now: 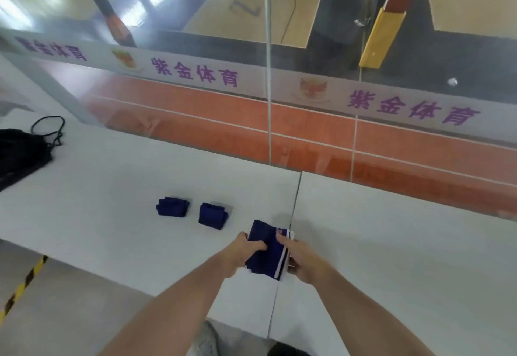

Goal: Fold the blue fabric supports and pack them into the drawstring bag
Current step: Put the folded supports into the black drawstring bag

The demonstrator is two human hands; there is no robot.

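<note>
1. Two bare hands hold one dark blue fabric support with a white stripe point(268, 260) close to the near edge of the white table point(112, 187). The left hand point(246, 249) grips its left side with the thumb laid across the top, and the right hand point(303, 257) pinches its striped right edge, fingers curled round the cloth
2. That support lies between the two hands, touching both, just beside the dark seam point(295, 204) where two table slabs meet; I cannot tell whether it rests on the top or is lifted off it
3. Two more dark blue pieces, already folded into small blocks, lie on the table beyond and to the left of the left hand: the nearer folded block point(211, 213) and the farther folded block point(173, 207) sit side by side with a narrow gap, both apart from the hands
4. Slumped at the table's far left edge, partly cut off by the frame, is the black drawstring bag point(22, 151), its black cord point(47, 126) looped on the top beside it; it is well apart from the hands and the blocks
5. Beyond the table's far edge stands a clear glass panel point(307, 47) carrying a white band with purple characters point(195, 74); an orange floor with white lines point(223, 120) shows through it
6. Yellow-and-black striped tape point(22, 285) runs on the grey floor at lower left
</note>
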